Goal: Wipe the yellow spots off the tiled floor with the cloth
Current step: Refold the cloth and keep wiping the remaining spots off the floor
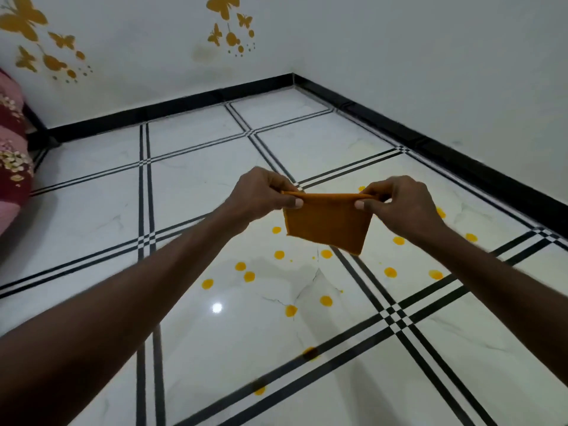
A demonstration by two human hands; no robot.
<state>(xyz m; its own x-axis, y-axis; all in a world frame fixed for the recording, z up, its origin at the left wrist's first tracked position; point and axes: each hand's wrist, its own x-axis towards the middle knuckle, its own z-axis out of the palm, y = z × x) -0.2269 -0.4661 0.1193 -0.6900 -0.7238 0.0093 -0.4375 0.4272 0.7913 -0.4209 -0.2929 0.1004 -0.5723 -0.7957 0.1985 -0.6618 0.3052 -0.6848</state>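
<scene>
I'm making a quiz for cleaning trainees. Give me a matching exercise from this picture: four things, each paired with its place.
Things:
1. cloth
2. yellow spots
3. butterfly decals
4. floral bedding

Places:
A. on the wall
B. at the left edge of the view
C. held in the air between the left hand and right hand
D. on the tiled floor

Pairs: 1-C, 2-D, 3-A, 4-B

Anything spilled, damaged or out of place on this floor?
Yes. Round yellow spots are scattered over the glossy white tiled floor, a few on the black border lines. A brownish smudge marks the white wall. The folded orange cloth is held above, not touching.
</scene>
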